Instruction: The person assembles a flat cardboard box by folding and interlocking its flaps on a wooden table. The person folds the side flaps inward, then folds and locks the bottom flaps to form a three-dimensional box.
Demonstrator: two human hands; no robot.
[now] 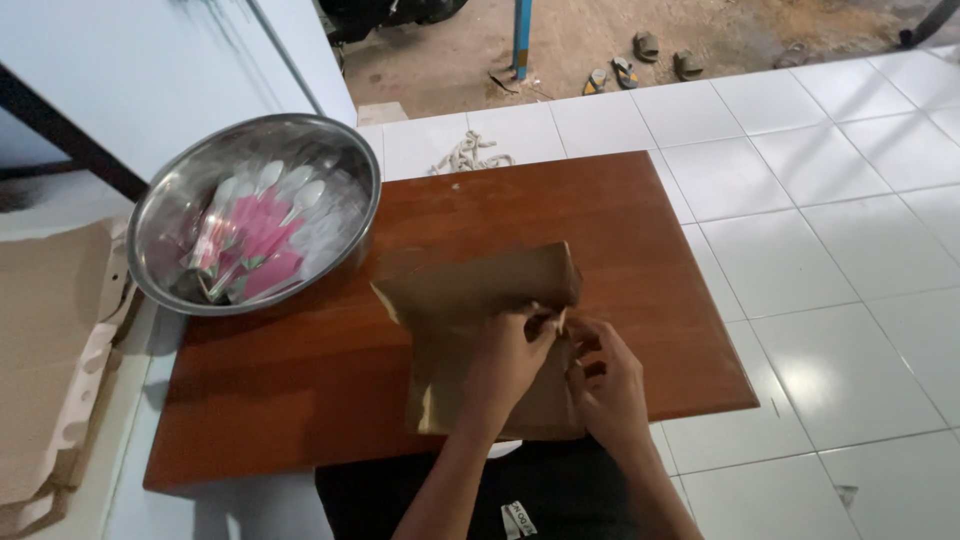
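Observation:
A brown paper bag lies on a low reddish wooden table, its far end folded up. My left hand rests on the bag and pinches its right edge with the fingertips. My right hand meets it from the right, fingers curled on the same edge of the paper. Both hands grip the bag near the table's front edge. What is inside the bag is hidden.
A steel bowl holding several white plastic spoons in pink and clear wrappers sits at the table's back left corner. Flattened brown cardboard lies at the left. White floor tiles spread right; a rope scrap and sandals lie beyond.

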